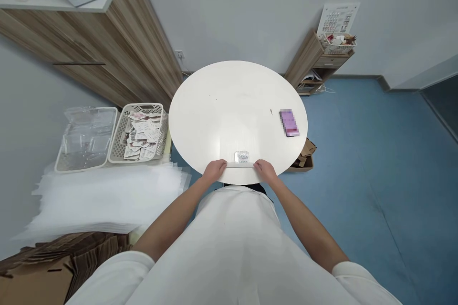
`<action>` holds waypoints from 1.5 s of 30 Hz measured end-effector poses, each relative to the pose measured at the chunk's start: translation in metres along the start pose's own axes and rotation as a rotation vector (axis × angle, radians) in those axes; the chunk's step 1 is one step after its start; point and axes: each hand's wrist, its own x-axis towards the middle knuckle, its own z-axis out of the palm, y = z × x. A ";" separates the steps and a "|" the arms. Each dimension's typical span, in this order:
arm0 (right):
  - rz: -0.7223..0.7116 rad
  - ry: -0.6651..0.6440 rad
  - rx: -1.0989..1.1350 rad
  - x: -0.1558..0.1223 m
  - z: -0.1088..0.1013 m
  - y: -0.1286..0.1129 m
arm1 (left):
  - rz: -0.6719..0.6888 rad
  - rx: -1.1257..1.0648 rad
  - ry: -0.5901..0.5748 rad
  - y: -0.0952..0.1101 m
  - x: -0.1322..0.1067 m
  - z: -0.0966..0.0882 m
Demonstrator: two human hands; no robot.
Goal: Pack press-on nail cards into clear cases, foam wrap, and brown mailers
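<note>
A thin white sheet (239, 165) lies at the near side of the round white table (200, 105), its near edge turned up in a narrow strip. My left hand (215, 170) pinches the left end of that strip, and my right hand (265, 170) grips the right end. Just beyond the strip, between my hands, sits a small clear pack (242, 157) with shiny rounded shapes in it. Its exact contents are too small to make out. The sheet's far edges blend into the tabletop.
A blurred purple phone-like object (289, 123) lies on the table's right. At left stand a basket of printed cards (111, 152), a bin of clear plastic pieces (59, 164) and stacked white sheets (107, 195). Folded cardboard (39, 281) is below; an open carton (304, 167) stands right.
</note>
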 end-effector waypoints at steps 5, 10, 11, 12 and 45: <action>0.127 0.032 -0.006 0.021 -0.002 -0.006 | -0.192 0.016 0.069 -0.001 0.019 -0.002; 0.182 0.069 -0.198 0.029 0.012 -0.013 | -0.184 0.248 0.103 0.007 0.023 0.007; 0.176 0.079 -0.226 0.029 0.015 -0.015 | -0.157 0.274 0.116 0.009 0.022 0.009; 0.169 0.096 -0.243 0.029 0.018 -0.016 | -0.127 0.284 0.134 0.010 0.022 0.011; -0.338 -0.175 -0.123 0.013 -0.010 -0.037 | 0.287 0.229 -0.207 0.033 0.013 -0.006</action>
